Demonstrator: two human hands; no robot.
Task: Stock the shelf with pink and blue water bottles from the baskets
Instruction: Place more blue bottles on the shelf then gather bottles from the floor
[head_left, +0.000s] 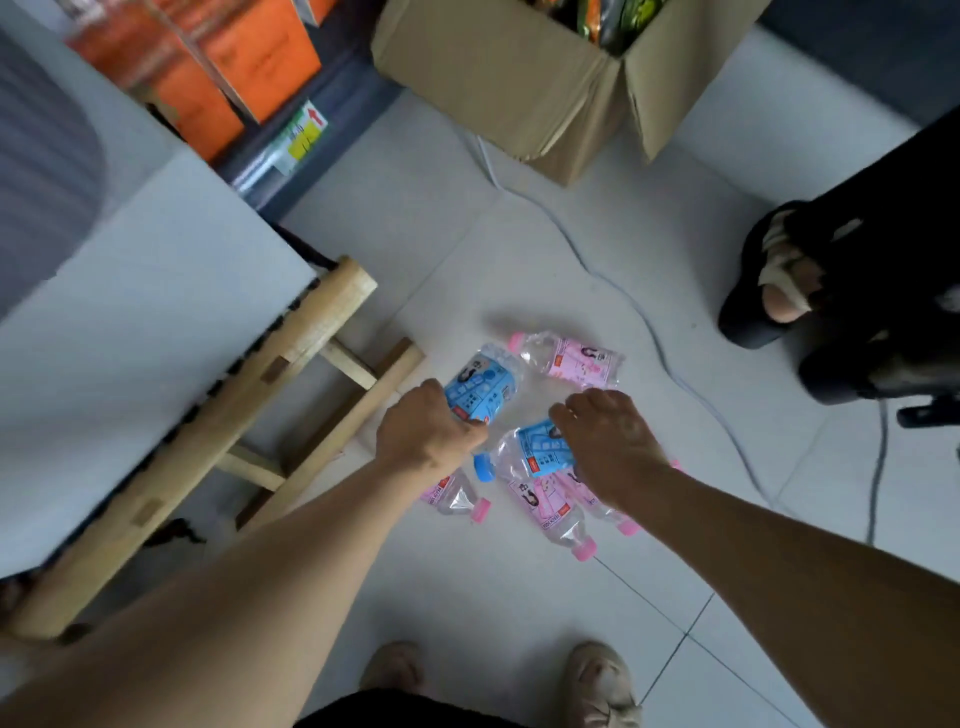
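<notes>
On the floor (493, 597) right of the wooden stool (311, 332), the left hand (423, 434) curls round one blue bottle (480, 387), the right hand (610, 441), fingertips hidden, seems to clasp a second blue bottle (543, 449), and both arms partly cover the pink bottles (574, 361).

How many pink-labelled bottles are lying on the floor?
4 pink bottles: one beyond both hands, one partly under the left hand, two side by side by the right hand, which may hide more.
</notes>
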